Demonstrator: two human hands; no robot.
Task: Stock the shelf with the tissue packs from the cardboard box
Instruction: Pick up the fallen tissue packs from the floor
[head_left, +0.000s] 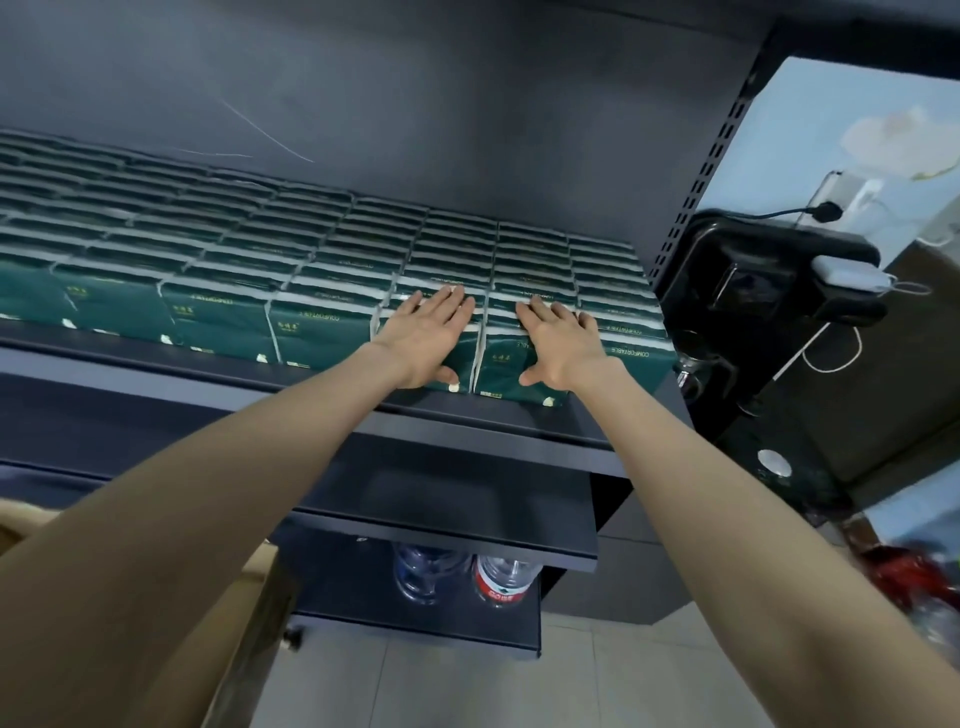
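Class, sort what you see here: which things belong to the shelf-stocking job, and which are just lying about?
Job: tissue packs, shelf, cardboard box, left hand, right hand.
Lying about: bottles, black appliance, white cable.

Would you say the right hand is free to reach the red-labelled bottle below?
Probably not directly: the right hand lies on the tissue packs, and a shelf board overhangs the red-labelled bottle.
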